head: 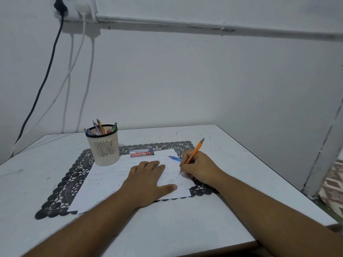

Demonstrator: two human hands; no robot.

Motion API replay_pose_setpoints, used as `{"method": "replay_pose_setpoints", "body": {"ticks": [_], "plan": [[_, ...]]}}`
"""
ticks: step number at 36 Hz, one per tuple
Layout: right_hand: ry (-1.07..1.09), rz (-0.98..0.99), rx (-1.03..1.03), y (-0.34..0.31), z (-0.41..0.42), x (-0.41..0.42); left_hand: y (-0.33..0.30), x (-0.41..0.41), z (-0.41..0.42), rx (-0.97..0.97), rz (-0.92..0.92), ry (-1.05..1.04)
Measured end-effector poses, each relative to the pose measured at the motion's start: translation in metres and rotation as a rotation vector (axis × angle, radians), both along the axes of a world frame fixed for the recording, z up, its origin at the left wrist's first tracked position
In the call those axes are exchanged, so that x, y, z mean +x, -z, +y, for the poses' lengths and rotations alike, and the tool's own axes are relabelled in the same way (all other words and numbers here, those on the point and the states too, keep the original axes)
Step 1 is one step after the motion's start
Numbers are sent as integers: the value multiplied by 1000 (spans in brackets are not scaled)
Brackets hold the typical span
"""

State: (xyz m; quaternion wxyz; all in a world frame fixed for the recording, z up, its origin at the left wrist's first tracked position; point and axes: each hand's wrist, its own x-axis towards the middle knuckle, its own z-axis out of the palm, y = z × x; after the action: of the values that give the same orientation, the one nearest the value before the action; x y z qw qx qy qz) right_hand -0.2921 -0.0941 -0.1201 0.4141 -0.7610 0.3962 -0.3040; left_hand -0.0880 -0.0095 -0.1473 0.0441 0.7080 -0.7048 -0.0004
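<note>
Step in hand: writing on the sheet of paper [96, 190], which lies on the black lace mat [61, 191] near the middle of the table [185, 229]. The right hand [200, 169] grips the orange pencil [195, 152], fingers and thumb curled round its lower barrel. The tip meets the sheet near its right edge, just left of the hand. The left hand [146, 179] rests flat on the sheet, fingers straight and close together, thumb spread to the right. For clean lines, press down with the left palm so the sheet cannot slide on the mat, and apply light, even pressure at the tip. A blue pen [175, 158] lies just beyond the right hand; avoid nudging it. The pen cup [104, 149] and a red and blue box [142, 153] stand at the far side of the sheet.
</note>
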Motion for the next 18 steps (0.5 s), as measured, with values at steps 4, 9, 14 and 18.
{"method": "replay_pose_setpoints", "body": {"ticks": [4, 9, 14, 18], "plan": [[-8, 3, -6, -1, 1, -1, 0, 0, 0, -9, 7, 4], [-15, -73, 23, -2, -2, -5, -1, -1, 2, -21, 23, 14], [94, -271, 137, -7, -15, -6, -5, -1, 4, -74, 107, 31], [136, -396, 285, -16, -25, 8, -11, 9, 7, -236, 386, 15]]}}
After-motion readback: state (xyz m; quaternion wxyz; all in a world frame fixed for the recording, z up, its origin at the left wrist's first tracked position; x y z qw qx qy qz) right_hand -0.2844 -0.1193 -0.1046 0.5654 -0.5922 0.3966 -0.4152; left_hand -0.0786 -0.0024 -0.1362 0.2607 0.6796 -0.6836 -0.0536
